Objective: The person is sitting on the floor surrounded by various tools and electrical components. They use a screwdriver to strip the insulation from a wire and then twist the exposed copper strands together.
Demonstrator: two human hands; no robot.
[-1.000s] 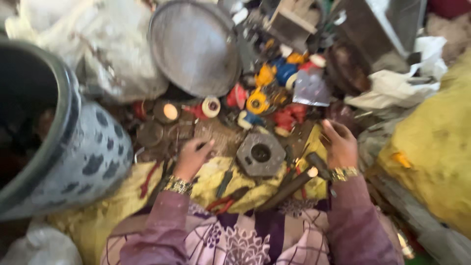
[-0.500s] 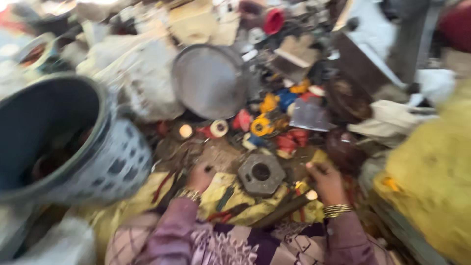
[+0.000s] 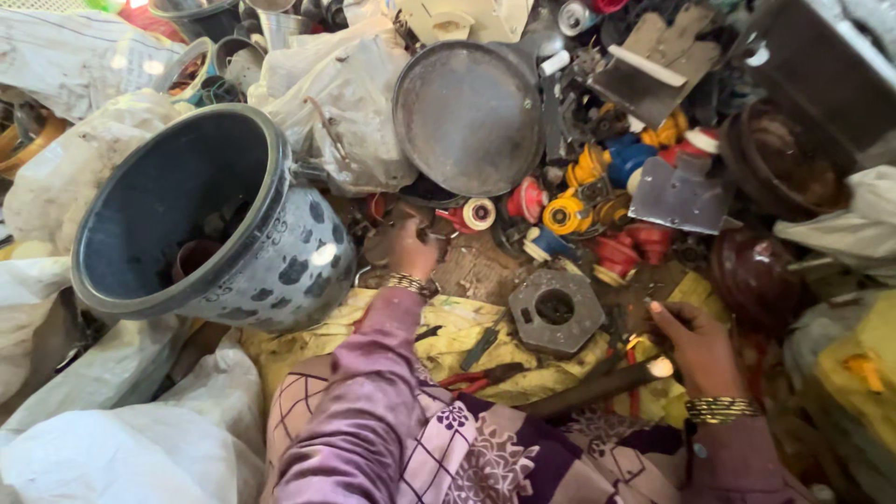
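A tilted bucket (image 3: 210, 219) lies left of the left hand (image 3: 411, 250), a round pan (image 3: 467, 117) behind it, and a hexagonal metal block (image 3: 555, 311) sits between it and the right hand (image 3: 695, 345).

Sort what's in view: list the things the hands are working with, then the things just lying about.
In hand:
left hand, reaching among small parts on the ground
right hand, on a hammer
octagonal metal block, between the hands
pliers, on the yellow cloth

Lying about:
blue tub
round metal pan
white sacks
coloured spools
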